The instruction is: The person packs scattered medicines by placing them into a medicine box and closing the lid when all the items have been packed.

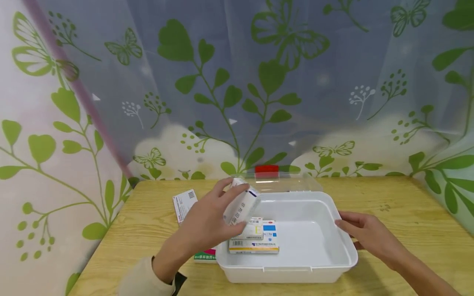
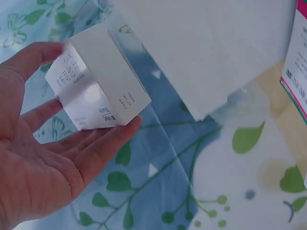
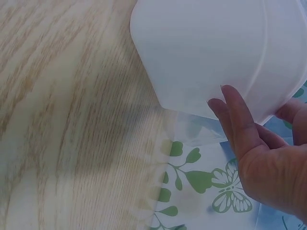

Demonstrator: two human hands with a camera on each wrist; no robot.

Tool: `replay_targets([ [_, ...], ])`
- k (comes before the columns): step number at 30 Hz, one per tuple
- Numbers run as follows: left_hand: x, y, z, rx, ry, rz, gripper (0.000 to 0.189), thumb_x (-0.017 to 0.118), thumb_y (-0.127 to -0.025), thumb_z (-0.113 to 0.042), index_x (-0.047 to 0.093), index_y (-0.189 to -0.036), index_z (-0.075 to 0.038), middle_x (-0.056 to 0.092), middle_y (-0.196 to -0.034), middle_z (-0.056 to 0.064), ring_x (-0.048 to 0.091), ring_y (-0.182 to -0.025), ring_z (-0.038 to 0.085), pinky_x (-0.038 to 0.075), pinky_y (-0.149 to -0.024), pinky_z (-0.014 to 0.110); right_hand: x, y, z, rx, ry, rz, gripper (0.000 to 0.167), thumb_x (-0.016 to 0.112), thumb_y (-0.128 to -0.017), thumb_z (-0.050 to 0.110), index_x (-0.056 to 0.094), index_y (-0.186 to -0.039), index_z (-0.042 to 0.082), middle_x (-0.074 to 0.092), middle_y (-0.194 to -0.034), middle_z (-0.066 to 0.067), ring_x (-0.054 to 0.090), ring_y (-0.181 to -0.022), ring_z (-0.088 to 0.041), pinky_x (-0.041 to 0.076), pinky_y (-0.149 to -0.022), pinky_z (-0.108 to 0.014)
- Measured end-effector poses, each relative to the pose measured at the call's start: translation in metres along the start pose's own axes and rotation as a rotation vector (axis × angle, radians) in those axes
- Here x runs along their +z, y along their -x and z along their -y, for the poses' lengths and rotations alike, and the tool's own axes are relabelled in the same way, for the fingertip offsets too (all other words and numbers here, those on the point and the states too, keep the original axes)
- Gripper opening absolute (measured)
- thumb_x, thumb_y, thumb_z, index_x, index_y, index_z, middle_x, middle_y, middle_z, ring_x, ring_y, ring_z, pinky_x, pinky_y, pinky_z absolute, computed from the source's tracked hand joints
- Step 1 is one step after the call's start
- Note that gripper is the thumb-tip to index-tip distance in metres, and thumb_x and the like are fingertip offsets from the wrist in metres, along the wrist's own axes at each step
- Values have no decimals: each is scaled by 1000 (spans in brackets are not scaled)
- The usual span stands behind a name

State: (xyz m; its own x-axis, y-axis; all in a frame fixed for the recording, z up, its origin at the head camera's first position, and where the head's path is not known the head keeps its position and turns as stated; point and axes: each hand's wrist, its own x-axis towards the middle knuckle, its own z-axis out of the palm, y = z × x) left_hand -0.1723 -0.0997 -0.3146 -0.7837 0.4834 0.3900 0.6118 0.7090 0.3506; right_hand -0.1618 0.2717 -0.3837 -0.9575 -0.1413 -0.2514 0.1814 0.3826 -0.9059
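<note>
My left hand (image 1: 209, 222) grips a white medicine box (image 1: 242, 205) above the left end of a white plastic bin (image 1: 296, 275). In the left wrist view the same medicine box (image 2: 98, 79) sits between thumb and fingers, tilted, with small print on its sides. Two more medicine boxes lie stacked inside the bin at its left: a small one (image 1: 253, 232) on top of a wider one with blue and yellow marks (image 1: 255, 249). My right hand (image 1: 374, 236) holds the bin's right rim, thumb at the top edge and fingers against the outer wall (image 3: 206, 57).
Left of the bin, a white box (image 1: 184, 203) lies on the wooden table (image 1: 144, 230), partly behind my left hand. A green and pink box (image 1: 205, 257) is partly hidden by the bin. Behind stands a clear lid (image 1: 292, 181) with a red latch (image 1: 266, 171), near the patterned curtain.
</note>
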Motion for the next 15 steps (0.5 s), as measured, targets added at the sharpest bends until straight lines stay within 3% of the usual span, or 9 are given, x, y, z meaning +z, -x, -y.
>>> replay_targets([
  [5,15,-2,-7,49,-20,117,69,75,-78,-32,46,-141,-32,42,-141,6,57,-96,17,48,-62,26,1,1,0,3,-11,-17,67,57,-97,32,32,-143,-10,49,-134,-27,63,-100,-28,57,-72,-41],
  [11,30,1,-9,99,-43,220,67,73,-77,-25,49,-139,-31,46,-136,6,54,-108,21,49,-67,29,3,2,-1,-19,-10,-19,68,58,-96,33,32,-143,-9,48,-134,-27,64,-99,-28,57,-71,-40],
  [15,36,1,-7,132,-38,342,68,74,-75,-23,50,-138,-34,47,-135,2,53,-111,20,50,-75,31,4,1,0,-10,-8,-33,69,58,-96,34,34,-143,-8,47,-135,-27,65,-98,-28,57,-71,-40],
])
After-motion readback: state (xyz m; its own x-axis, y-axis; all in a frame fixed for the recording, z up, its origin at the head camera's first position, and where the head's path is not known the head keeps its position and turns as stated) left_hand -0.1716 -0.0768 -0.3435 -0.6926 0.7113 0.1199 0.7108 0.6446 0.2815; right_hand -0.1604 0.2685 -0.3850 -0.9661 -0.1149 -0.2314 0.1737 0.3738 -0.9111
